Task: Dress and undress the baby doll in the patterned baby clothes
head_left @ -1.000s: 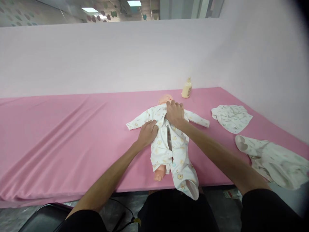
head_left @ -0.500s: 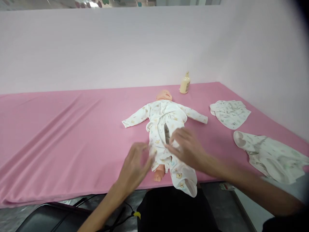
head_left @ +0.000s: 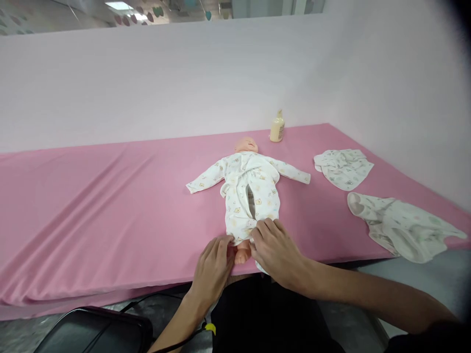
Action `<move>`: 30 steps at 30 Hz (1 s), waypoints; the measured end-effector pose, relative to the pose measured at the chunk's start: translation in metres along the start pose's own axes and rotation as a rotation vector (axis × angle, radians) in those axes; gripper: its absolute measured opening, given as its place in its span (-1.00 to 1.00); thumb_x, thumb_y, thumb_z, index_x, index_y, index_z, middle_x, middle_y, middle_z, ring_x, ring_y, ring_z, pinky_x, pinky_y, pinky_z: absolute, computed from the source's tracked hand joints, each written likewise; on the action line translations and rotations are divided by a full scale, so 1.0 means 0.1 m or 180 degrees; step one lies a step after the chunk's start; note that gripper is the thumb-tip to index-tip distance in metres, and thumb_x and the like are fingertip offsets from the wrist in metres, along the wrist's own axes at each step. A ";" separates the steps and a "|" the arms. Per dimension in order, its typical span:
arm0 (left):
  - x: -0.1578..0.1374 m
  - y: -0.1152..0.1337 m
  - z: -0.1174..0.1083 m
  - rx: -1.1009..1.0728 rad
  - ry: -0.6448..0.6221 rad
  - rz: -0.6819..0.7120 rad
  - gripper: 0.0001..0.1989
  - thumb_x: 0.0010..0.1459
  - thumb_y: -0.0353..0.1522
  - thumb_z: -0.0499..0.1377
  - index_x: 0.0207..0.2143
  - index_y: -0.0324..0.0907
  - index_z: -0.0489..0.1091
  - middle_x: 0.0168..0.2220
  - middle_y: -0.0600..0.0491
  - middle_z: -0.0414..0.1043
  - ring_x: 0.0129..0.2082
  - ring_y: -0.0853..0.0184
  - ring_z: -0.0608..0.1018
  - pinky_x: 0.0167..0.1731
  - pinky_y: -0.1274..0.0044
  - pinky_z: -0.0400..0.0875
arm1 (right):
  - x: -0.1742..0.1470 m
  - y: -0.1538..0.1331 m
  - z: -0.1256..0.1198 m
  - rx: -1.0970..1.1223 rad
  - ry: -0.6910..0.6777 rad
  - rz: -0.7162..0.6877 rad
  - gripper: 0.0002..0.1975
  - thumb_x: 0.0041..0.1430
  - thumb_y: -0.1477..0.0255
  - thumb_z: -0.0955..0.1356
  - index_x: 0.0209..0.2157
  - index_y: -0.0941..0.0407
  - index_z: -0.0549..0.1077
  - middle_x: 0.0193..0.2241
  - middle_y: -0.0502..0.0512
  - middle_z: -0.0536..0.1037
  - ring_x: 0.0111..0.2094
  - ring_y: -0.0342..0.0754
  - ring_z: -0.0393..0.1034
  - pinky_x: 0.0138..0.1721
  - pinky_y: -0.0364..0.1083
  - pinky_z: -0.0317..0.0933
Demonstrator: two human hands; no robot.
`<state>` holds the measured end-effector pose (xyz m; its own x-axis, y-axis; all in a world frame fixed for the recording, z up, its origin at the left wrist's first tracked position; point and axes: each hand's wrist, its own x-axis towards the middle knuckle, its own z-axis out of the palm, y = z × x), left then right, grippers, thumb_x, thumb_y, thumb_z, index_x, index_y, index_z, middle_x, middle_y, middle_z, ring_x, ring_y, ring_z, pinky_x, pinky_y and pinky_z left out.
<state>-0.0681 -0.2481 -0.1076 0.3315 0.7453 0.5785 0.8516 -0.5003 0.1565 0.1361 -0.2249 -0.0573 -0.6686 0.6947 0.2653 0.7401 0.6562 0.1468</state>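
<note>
On its back lies a baby doll (head_left: 247,144), dressed in a white printed baby outfit (head_left: 251,169) with the sleeves spread and a gap down the front. One bare foot (head_left: 242,254) sticks out of a trouser leg. My left hand (head_left: 215,262) pinches the hem of that leg on the left of the foot. My right hand (head_left: 274,247) grips the cloth on the foot's right side, its fingers closed. The other trouser leg is mostly covered by my right hand, with a bit of its white end showing below.
A pump bottle (head_left: 277,127) stands behind the doll by the white wall (head_left: 165,83). Two white printed garments, one folded (head_left: 344,169) and one spread (head_left: 408,228), lie at the right on the pink sheet (head_left: 154,220). A black chair (head_left: 97,331) is at front left.
Both hands have come down to the trouser hem by the bare foot and closed on the cloth. The view has shifted slightly.
</note>
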 end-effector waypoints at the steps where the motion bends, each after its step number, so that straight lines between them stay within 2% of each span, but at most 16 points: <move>1: 0.01 0.00 0.02 0.0095 0.0083 0.0045 -0.80 0.32 -0.48 0.02 -0.03 -0.17 0.27 -0.20 -0.03 0.53 -0.25 0.23 0.58 -0.26 0.42 0.51 | 0.01 -0.01 0.01 -0.0008 -0.0055 0.0056 -0.97 0.14 0.55 0.36 -0.37 0.17 0.46 -0.36 0.20 0.43 -0.25 0.12 0.26 -0.23 0.08 0.12; 4: 0.02 0.00 0.05 0.0103 0.0204 0.0002 -0.83 0.30 -0.50 0.02 -0.09 -0.17 0.28 -0.26 0.00 0.52 -0.29 0.25 0.57 -0.26 0.42 0.50 | 0.05 -0.02 0.02 0.0025 -0.0154 0.0191 -0.92 0.11 0.59 0.36 -0.32 0.19 0.48 -0.34 0.22 0.47 -0.24 0.13 0.29 -0.20 0.08 0.13; 8: -0.02 0.04 0.00 -0.0322 0.0407 -0.0287 -0.88 0.31 -0.45 0.09 -0.12 -0.15 0.33 -0.24 0.02 0.51 -0.25 0.29 0.58 -0.21 0.45 0.50 | 0.11 0.02 0.03 0.0098 -0.0152 0.0196 -0.90 0.15 0.60 0.32 -0.36 0.18 0.48 -0.35 0.21 0.48 -0.24 0.12 0.29 -0.19 0.08 0.11; 15: -0.20 0.09 -0.03 -0.0659 0.1016 -0.0518 -0.80 0.27 -0.51 0.13 -0.07 -0.14 0.39 -0.20 0.01 0.53 -0.20 0.30 0.59 -0.20 0.45 0.53 | -0.02 0.09 -0.07 0.0228 0.0192 -0.0489 -0.80 0.24 0.55 0.29 -0.48 0.12 0.41 -0.39 0.14 0.42 -0.25 0.07 0.21 -0.21 0.06 0.04; 19: -0.41 0.09 0.05 -0.0713 0.1198 -0.0211 -0.62 0.17 -0.61 0.17 0.00 -0.14 0.38 -0.16 -0.02 0.52 -0.15 0.25 0.58 -0.17 0.39 0.53 | -0.18 0.03 -0.08 0.0290 0.0469 -0.0876 -0.87 0.27 0.50 0.29 -0.39 0.13 0.41 -0.37 0.12 0.40 -0.27 0.04 0.20 -0.22 0.04 0.04; 21: -0.49 0.10 0.04 -0.0637 0.1100 0.0007 -0.60 0.13 -0.64 0.18 -0.02 -0.12 0.39 -0.17 -0.01 0.52 -0.13 0.23 0.57 -0.14 0.35 0.51 | -0.24 0.01 -0.06 0.0304 0.0487 -0.1085 -0.87 0.28 0.51 0.28 -0.36 0.14 0.42 -0.35 0.11 0.42 -0.26 0.03 0.22 -0.19 0.04 0.07; 23: -0.53 0.11 -0.02 -0.0637 0.0855 0.0056 -0.66 0.13 -0.61 0.17 -0.08 -0.10 0.42 -0.17 0.00 0.52 -0.11 0.21 0.56 -0.11 0.31 0.49 | -0.27 0.03 -0.04 0.0492 0.0508 -0.1083 -0.88 0.30 0.48 0.28 -0.33 0.14 0.42 -0.31 0.11 0.45 -0.22 0.02 0.26 -0.15 0.04 0.10; 25: -0.49 0.09 -0.14 -0.0955 0.0550 -0.0224 -0.76 0.20 -0.53 0.14 -0.14 -0.09 0.44 -0.14 -0.02 0.51 -0.08 0.21 0.55 -0.11 0.32 0.49 | -0.28 0.12 -0.03 0.0973 0.0605 -0.0843 -0.87 0.34 0.42 0.29 -0.30 0.13 0.42 -0.28 0.11 0.48 -0.21 0.00 0.29 -0.13 0.02 0.14; 26: -0.43 0.05 -0.21 -0.1215 0.0426 -0.0502 -0.81 0.23 -0.47 0.11 -0.15 -0.08 0.44 -0.13 -0.02 0.51 -0.07 0.21 0.55 -0.11 0.34 0.50 | -0.27 0.19 -0.02 0.1298 0.0676 -0.0615 -0.85 0.35 0.39 0.29 -0.30 0.12 0.42 -0.29 0.11 0.49 -0.22 -0.01 0.30 -0.14 0.01 0.16; 28: -0.22 -0.05 -0.32 -0.1794 0.0248 -0.1230 -0.84 0.29 -0.36 0.09 -0.15 -0.08 0.45 -0.11 -0.02 0.52 -0.06 0.24 0.56 -0.10 0.39 0.52 | -0.24 0.39 -0.01 0.2007 0.0789 0.0108 -0.81 0.36 0.36 0.28 -0.34 0.12 0.41 -0.33 0.08 0.49 -0.25 -0.04 0.33 -0.17 -0.03 0.20; 30: 0.13 -0.20 -0.35 -0.2246 0.0123 -0.2102 -0.78 0.28 -0.25 0.13 -0.10 -0.09 0.47 -0.04 -0.03 0.52 -0.01 0.22 0.55 -0.02 0.39 0.48 | -0.17 0.63 0.02 0.2662 0.0780 0.1058 -0.77 0.36 0.33 0.24 -0.35 0.11 0.41 -0.32 0.08 0.51 -0.27 -0.05 0.37 -0.22 -0.06 0.23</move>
<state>-0.0951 -0.2438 -0.0756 -0.1509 0.9625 0.2253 0.4175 -0.1446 0.8971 0.1935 -0.1947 -0.0543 -0.3274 0.8659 0.3782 0.5345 0.4998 -0.6816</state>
